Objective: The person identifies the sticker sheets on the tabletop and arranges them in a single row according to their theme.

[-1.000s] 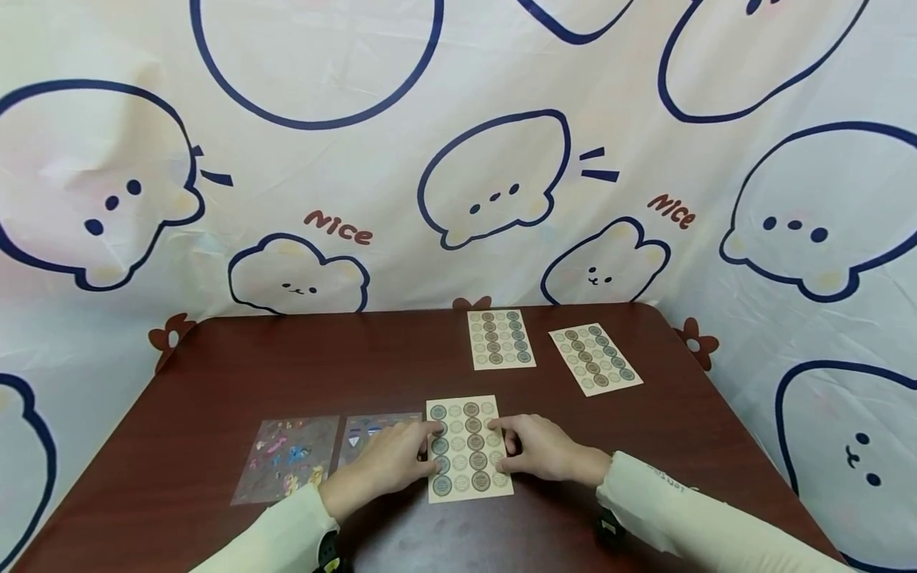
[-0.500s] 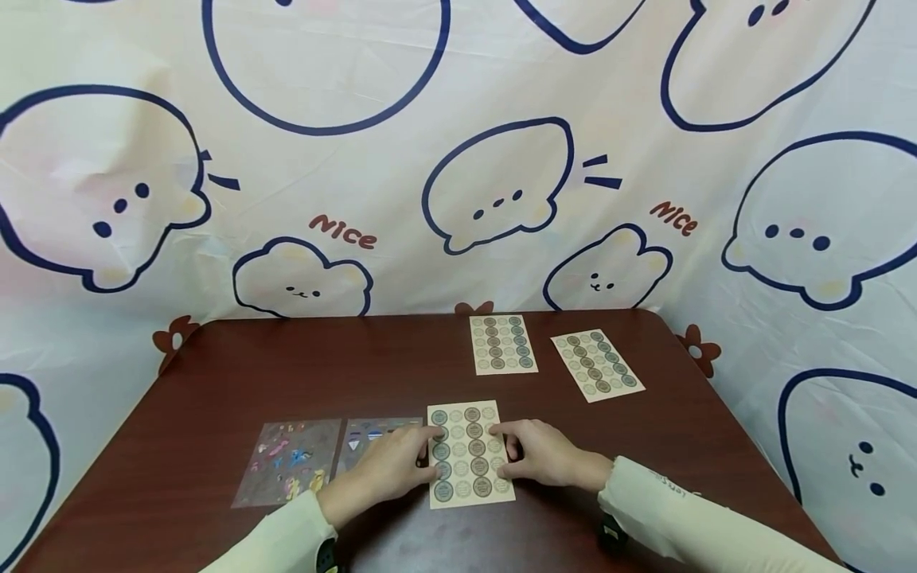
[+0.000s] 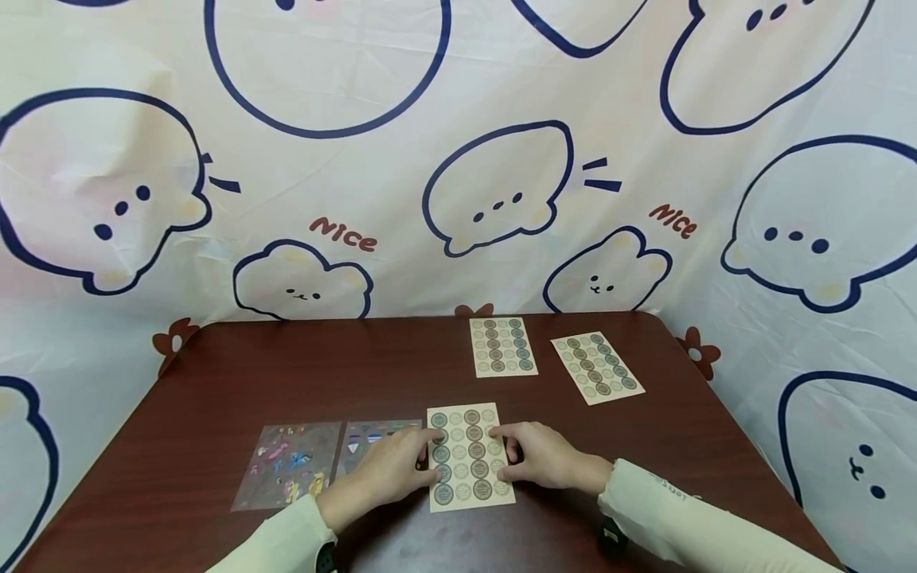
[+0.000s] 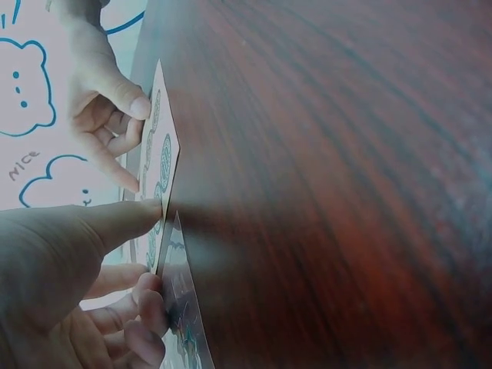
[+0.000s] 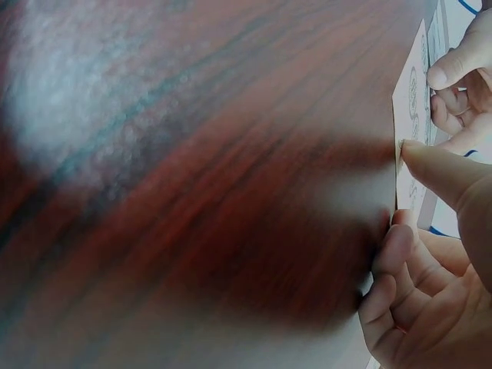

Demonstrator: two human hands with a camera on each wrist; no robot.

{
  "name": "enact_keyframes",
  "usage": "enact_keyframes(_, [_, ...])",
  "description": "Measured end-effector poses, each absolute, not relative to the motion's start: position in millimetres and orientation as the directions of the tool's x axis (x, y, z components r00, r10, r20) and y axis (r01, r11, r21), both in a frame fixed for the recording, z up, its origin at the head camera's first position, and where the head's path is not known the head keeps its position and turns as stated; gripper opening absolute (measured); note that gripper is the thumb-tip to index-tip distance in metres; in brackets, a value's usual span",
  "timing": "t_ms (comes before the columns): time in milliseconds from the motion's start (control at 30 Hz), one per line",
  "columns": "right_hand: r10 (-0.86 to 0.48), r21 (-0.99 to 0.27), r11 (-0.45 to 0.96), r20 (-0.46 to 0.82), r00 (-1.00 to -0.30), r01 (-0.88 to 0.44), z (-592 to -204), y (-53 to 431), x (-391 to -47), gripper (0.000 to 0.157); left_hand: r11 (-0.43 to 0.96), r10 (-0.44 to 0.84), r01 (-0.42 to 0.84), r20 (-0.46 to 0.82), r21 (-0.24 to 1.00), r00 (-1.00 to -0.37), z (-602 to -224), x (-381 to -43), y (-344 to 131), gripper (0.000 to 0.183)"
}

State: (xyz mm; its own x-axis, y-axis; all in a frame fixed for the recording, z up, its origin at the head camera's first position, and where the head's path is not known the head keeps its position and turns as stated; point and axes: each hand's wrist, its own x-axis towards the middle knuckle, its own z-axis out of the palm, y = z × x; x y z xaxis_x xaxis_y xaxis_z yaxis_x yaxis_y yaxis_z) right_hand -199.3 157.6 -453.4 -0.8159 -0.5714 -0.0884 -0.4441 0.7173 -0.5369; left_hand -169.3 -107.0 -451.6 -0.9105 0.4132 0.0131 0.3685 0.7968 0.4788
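Observation:
A cream sticker sheet point(image 3: 461, 454) with rows of round grey-green, pale and brown stickers lies in front of me on the table. On its left edge, my left hand point(image 3: 387, 468) holds it with thumb and forefinger tips on top. My right hand point(image 3: 546, 455) grips the right edge likewise. In the left wrist view, the thumb rests on the sticker sheet point(image 4: 165, 150) and the other fingers curl beside its edge. The right wrist view shows the thumb of the right hand point(image 5: 438, 269) on the sheet's margin, with curled fingers against the tabletop.
A clear plastic sheet point(image 3: 290, 461) with small colourful figures lies left, its second panel point(image 3: 354, 438) partly under the left hand. Two similar sticker sheets lie farther back, one straight point(image 3: 503, 348), one slanted point(image 3: 598, 366). A printed cloth point(image 3: 394, 183) hangs behind the dark wooden table point(image 3: 308, 366).
The whole scene has shifted slightly down in the head view. Both hands keep the same places on the sticker sheet.

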Motion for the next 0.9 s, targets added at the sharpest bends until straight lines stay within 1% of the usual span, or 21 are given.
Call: enact_keyframes(900, [-0.573, -0.543, 0.71, -0.072, -0.817, -0.449, -454.1, 158.7, -199.3, 0.059, 0.785, 0.419, 0.378, 0.03, 0.491, -0.908, -452.3, -169.5, -107.1, 0.053])
